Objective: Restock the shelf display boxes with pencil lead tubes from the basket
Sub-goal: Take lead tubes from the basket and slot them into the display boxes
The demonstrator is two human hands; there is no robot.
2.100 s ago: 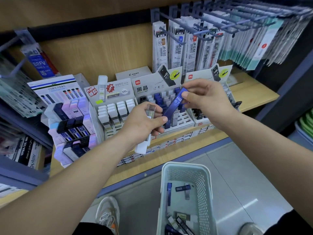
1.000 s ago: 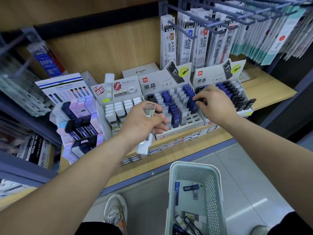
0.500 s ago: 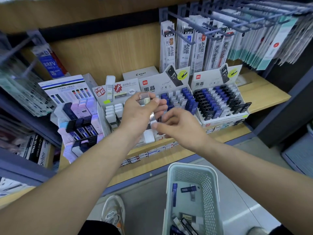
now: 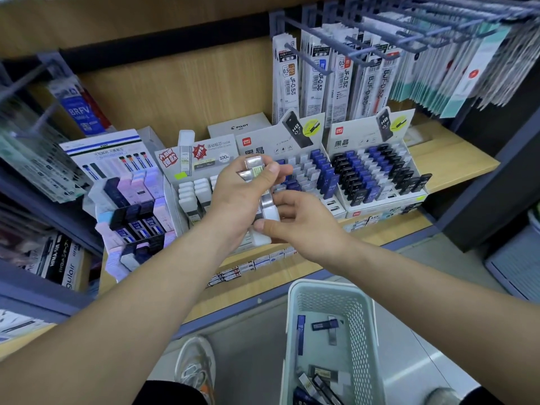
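Tubes [image 4: 266,201]: right hand [image 4: 304,226] has swung back from the right deli box [image 4: 380,182]; thumb and forefinger now pinch one white-capped end, mid-frame.
Left hand [image 4: 238,197]: fingers curled round the bundle, thumb pressed on top.
Tip: slide one straight out, keep the rest clamped, and match it to the white-cap box [image 4: 194,197] left of centre.
Basket [image 4: 321,286]: bottom of frame, a few more inside.
Writing: that deli box says HB 0.7; PILOT carton [image 4: 239,127] behind; hanging refills [image 4: 287,80] read JF-0.5, BJF-0.5.
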